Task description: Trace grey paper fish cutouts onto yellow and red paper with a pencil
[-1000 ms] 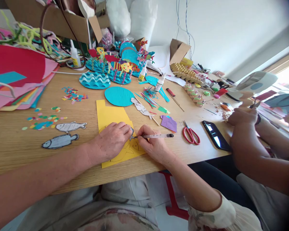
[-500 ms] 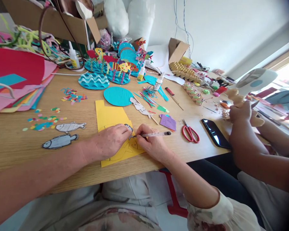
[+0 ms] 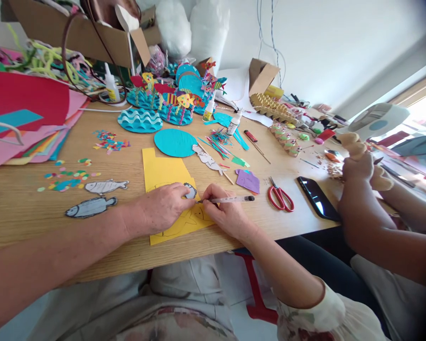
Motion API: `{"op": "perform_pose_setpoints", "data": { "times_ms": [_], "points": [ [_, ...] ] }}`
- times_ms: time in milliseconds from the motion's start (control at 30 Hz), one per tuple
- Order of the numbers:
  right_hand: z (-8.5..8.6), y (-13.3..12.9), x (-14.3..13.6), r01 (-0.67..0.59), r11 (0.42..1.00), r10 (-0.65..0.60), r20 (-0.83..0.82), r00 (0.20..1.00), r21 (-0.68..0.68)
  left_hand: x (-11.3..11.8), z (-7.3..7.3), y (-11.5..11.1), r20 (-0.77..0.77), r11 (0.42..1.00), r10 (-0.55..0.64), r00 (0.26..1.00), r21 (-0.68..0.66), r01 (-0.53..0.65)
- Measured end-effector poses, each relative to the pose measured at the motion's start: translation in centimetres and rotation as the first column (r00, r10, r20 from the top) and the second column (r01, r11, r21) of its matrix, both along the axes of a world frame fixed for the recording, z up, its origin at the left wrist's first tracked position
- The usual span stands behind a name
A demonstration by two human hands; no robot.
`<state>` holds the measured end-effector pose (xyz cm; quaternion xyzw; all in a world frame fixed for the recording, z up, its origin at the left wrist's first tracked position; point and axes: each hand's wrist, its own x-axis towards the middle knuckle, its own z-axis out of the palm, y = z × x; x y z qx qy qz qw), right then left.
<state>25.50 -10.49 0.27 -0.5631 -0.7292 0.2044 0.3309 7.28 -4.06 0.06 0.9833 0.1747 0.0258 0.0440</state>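
A sheet of yellow paper (image 3: 163, 166) lies by the table's front edge, with pencil-like fish outlines on it. My left hand (image 3: 163, 203) rests on this sheet, its fingers together and pressing down a small paper fish cutout (image 3: 190, 190), which they partly cover. Close on the right, my right hand (image 3: 224, 208) is closed around a clear pen (image 3: 236, 199) with a black end. The pen's tip touches down beside the cutout, near my left fingertips. Left of the sheet lie a white fish cutout (image 3: 106, 186) and a grey fish cutout (image 3: 91, 207).
Red-handled scissors (image 3: 281, 196) and a phone (image 3: 317, 198) lie to the right. Beyond the sheet are a blue oval (image 3: 175, 143), glue bottles (image 3: 235, 122) and paper scraps. A co-worker's hand (image 3: 358, 168) holds a beige piece at far right.
My left fingers have shifted on the fish cutout, so more of it shows and the thumb sits nearer the pen tip. The right hand keeps hold of the pen. The view has shifted slightly.
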Motion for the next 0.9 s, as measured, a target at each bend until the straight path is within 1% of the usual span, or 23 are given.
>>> {"op": "perform_pose_setpoints", "data": {
  "times_ms": [367,567,900],
  "points": [
    [-0.1,0.1,0.2,-0.015,1.000,0.015,-0.014,1.000,0.001,-0.2,-0.5,0.3,0.049,0.998,-0.031,0.998,0.053,0.028],
    [-0.1,0.1,0.3,-0.038,0.999,0.039,-0.024,0.999,0.013,-0.2,-0.7,0.3,0.073,0.998,-0.046,0.996,0.052,0.042],
    [-0.2,0.2,0.3,-0.044,0.999,0.044,-0.021,0.999,0.016,-0.3,-1.1,0.5,0.099,0.997,-0.060,0.993,0.049,0.055]
  ]
}}
